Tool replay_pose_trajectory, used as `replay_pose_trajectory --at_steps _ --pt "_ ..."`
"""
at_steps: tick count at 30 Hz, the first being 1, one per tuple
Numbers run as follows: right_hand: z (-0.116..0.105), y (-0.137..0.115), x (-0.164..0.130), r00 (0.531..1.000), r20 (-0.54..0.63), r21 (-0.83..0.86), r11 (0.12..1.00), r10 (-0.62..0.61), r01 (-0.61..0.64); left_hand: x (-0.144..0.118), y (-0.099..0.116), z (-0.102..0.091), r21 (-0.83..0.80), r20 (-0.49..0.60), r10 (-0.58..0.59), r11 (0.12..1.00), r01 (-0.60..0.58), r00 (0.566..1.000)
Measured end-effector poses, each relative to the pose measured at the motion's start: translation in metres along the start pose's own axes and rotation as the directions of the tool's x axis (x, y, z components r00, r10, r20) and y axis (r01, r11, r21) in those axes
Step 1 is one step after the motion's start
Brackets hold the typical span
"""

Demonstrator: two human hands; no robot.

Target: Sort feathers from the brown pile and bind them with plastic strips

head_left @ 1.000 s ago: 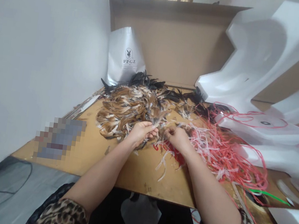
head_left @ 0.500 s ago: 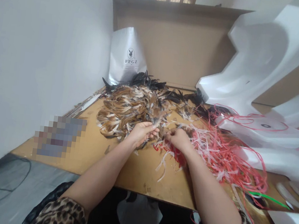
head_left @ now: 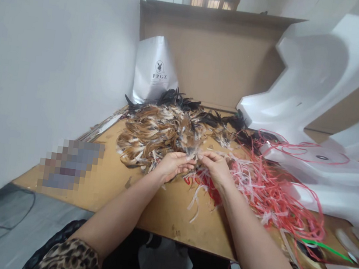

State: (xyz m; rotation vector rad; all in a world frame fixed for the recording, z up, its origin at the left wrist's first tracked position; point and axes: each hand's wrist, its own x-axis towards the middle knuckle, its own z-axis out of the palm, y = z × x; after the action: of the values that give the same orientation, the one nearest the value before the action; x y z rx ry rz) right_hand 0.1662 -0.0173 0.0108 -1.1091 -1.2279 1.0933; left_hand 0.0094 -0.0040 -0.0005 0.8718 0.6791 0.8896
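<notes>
In the head view my left hand (head_left: pixel 175 167) is closed in a pinch on a small bunch of brown and grey feathers (head_left: pixel 192 145), whose downy end points towards my right hand. My right hand (head_left: pixel 217 169) meets it from the right, thumb and forefinger pinched at the fluffy end of the same bunch. Just beyond my left hand spreads a large pile of brown and cream feathers (head_left: pixel 148 132). Under and beside my right hand lies a tangle of red and white plastic strips (head_left: pixel 264 192).
A white bag (head_left: pixel 156 72) stands at the back left, with black feathers (head_left: pixel 179 101) before it. A cardboard panel (head_left: pixel 215 60) rises behind the table (head_left: pixel 184 223). White foam pieces (head_left: pixel 305 80) lean on the right. A green strip (head_left: pixel 328 250) lies near the right edge.
My right hand has moved up and left, and its fingertips now meet the feathers beside my left hand. The left hand keeps its pinch. The view has shifted slightly.
</notes>
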Motion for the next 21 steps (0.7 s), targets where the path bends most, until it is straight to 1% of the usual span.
replay_pose_trajectory --at_steps 8,14,18,21 --pt "0.011 0.005 -0.001 0.996 -0.045 -0.036 0.997 -0.074 0.072 -0.001 0.001 0.003 -0.010 0.032 -0.012 1.000 0.012 0.999" --pt "0.014 0.007 -0.002 0.994 -0.060 -0.043 0.995 -0.087 0.085 -0.001 0.000 0.003 -0.026 0.040 0.009 1.000 -0.008 0.999" --pt "0.014 0.005 -0.003 0.993 -0.033 -0.076 0.991 -0.113 0.111 0.000 -0.002 0.002 0.020 0.036 0.040 0.999 -0.040 0.999" --pt "0.008 0.005 0.000 0.990 0.007 -0.157 0.978 -0.138 0.137 0.000 -0.002 0.000 0.042 0.022 0.054 0.998 -0.055 0.998"
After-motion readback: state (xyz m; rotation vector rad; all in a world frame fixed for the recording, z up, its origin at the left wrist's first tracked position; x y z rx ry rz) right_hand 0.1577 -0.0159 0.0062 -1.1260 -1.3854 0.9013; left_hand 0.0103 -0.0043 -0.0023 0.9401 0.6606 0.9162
